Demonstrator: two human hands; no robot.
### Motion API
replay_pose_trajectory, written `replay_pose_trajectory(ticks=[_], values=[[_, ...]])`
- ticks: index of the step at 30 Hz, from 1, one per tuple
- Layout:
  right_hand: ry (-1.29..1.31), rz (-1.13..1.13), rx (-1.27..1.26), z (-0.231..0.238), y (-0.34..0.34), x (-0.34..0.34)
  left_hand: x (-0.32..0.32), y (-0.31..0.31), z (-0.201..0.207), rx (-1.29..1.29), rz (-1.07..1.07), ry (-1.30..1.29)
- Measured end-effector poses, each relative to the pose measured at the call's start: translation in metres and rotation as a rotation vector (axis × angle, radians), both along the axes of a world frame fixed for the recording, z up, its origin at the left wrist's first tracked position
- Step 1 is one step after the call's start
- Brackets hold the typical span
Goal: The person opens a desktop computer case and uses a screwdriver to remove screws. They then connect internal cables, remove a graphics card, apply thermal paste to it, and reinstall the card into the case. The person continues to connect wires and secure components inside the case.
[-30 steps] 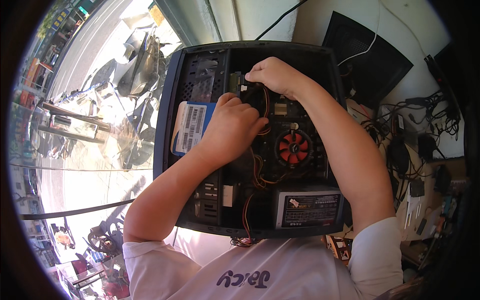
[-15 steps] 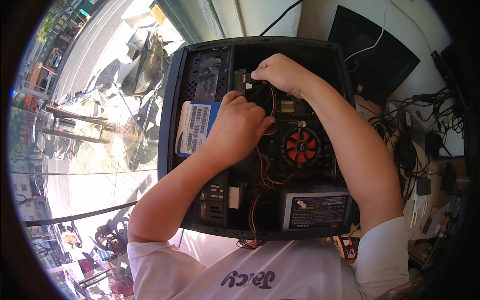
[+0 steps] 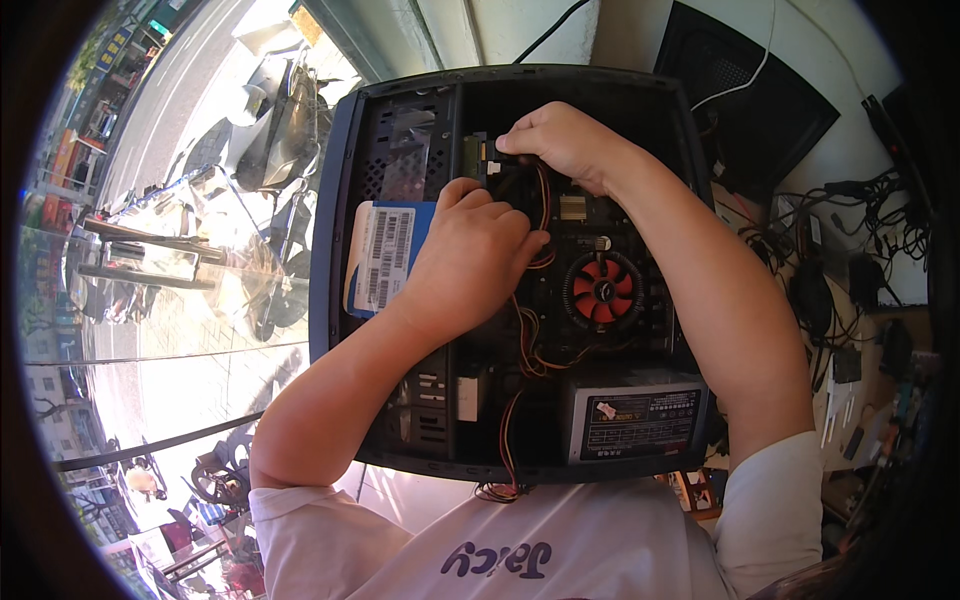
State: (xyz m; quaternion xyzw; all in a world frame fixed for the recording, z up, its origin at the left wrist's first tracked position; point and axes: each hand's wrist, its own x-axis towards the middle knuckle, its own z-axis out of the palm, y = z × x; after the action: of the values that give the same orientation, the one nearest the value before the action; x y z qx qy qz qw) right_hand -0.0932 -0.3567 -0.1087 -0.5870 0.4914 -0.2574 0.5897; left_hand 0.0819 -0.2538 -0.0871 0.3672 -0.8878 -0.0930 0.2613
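Observation:
An uncovered black computer case lies before me. At its far side my right hand pinches a black plug beside a small green circuit board. Nearer to me, my left hand is closed, knuckles up, its fingers curled down into the case beside a bundle of coloured wires. Whatever those fingers hold is hidden under the hand. To the right of the left hand is a red fan on a round black cooler. A blue-edged flat piece with a white barcode label lies left of that hand.
A silver power supply fills the case's near right corner. A black panel leans at the far right, with tangled black cables below it. Beyond glass at left are a parked scooter and a street.
The case and both hands appear slightly farther left and up in the picture. My right fingers have shifted a little left with the plug; the left hand keeps its pose.

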Motion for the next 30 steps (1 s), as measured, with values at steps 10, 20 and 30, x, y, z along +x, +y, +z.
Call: replay_pose_trajectory(ticks=[10,20,30], values=[[0.044,-0.057,-0.019,-0.004,0.003,0.008,-0.001,0.001,-0.002,0.020,0.007,0.004],[0.129,0.008,-0.097,0.010,0.008,0.003,-0.001,0.001,0.001,0.039,0.009,-0.015],[-0.169,0.129,-0.035,0.011,0.009,-0.004,0.000,0.001,-0.002,0.001,0.001,0.014]])
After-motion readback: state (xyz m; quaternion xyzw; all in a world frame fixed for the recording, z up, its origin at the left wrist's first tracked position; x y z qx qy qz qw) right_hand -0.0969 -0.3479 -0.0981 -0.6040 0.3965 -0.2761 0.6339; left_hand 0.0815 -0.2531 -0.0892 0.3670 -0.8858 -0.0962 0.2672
